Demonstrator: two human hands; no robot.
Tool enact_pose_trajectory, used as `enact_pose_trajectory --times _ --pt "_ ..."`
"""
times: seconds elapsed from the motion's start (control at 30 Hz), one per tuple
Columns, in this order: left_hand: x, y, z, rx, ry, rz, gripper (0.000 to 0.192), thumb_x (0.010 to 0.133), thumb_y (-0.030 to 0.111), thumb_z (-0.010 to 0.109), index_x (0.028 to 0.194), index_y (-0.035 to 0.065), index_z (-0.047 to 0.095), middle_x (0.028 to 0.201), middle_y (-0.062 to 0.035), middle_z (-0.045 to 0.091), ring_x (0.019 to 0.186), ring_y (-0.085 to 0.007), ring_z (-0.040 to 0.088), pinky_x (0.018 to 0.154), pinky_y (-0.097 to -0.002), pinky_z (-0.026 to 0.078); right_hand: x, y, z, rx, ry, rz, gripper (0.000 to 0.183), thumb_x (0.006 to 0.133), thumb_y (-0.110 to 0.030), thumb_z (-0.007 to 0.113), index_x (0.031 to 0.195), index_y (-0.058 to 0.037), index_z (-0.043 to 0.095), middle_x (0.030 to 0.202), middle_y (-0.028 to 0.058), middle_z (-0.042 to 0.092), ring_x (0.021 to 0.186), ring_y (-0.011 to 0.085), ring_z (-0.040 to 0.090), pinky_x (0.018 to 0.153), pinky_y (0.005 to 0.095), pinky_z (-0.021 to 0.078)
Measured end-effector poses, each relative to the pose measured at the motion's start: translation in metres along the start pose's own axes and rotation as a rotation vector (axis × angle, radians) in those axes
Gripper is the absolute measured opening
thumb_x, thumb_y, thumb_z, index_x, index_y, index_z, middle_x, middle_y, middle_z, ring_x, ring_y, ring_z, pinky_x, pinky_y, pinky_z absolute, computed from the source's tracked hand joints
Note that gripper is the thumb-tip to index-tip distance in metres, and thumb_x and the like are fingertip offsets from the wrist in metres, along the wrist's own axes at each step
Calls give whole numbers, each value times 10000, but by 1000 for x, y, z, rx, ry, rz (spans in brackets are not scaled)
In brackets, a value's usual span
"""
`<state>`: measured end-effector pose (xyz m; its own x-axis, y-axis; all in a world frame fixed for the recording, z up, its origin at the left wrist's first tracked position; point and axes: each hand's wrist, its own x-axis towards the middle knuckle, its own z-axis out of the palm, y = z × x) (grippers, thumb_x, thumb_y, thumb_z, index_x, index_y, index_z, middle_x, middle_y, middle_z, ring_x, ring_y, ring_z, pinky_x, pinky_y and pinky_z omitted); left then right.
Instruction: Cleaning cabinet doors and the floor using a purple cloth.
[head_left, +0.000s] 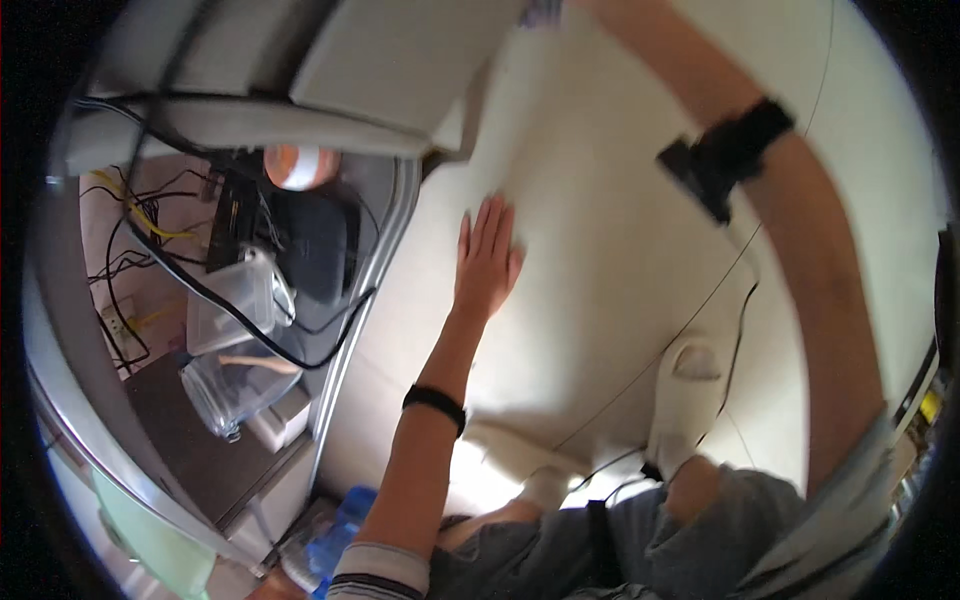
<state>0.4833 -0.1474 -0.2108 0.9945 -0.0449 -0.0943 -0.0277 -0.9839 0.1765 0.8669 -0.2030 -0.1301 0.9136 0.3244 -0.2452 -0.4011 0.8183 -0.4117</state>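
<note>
My left hand (486, 261) is stretched out palm down over the pale tiled floor (570, 315), its fingers straight and holding nothing. Whether it touches anything below is not clear. A black band circles the left forearm. The right arm reaches up past the top edge, so my right hand is out of view. A black strap with a small device (724, 157) is fastened on that arm. Near where the arm leaves the picture, a blurred purple item (541, 12) shows beside a grey panel (390, 67); what it is cannot be made out.
On the left, an open shelf (202, 450) holds a black router-like box (311, 244), a clear plastic container (232, 304), a clear jar (240, 386) and an orange-and-white jar (300, 166). Black cables (247, 326) loop across its front. A thin cable (739, 345) runs by my slipper (686, 390).
</note>
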Motion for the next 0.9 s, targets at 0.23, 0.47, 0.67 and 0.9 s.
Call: enact_pose_trajectory --times 0.23,0.47,0.67,0.9 --pt "-2 7 -1 -44 18 -19 589 896 223 439 1417 7 268 1504 -158 215 1407 -281 177 1148 -478 104 -127 33 34 -96 -25 29 720 929 -615 276 1432 -101 293 1471 78 338 1335 287 305 1098 447 241" --pt "-7 3 14 -7 16 -26 606 891 242 466 1424 30 269 1527 -98 193 1414 -231 167 1153 -448 111 -205 65 55 249 158 516 571 953 -494 336 1332 -87 463 1382 72 465 1251 274 429 1085 435 301" --pt "11 16 1 -37 32 -10 614 890 256 464 1431 51 261 1526 -95 198 1414 -230 169 1153 -450 112 -103 55 -51 -320 45 223 568 933 -479 355 1342 -93 437 1420 77 398 1282 293 355 1083 479 259" --pt "-14 -1 -2 -41 -13 -90 608 887 264 454 1433 69 271 1531 -89 191 1418 -221 160 1154 -453 109 49 -86 0 -257 -25 96 707 858 -575 373 1421 -149 332 1509 65 242 1319 359 229 1005 641 143"
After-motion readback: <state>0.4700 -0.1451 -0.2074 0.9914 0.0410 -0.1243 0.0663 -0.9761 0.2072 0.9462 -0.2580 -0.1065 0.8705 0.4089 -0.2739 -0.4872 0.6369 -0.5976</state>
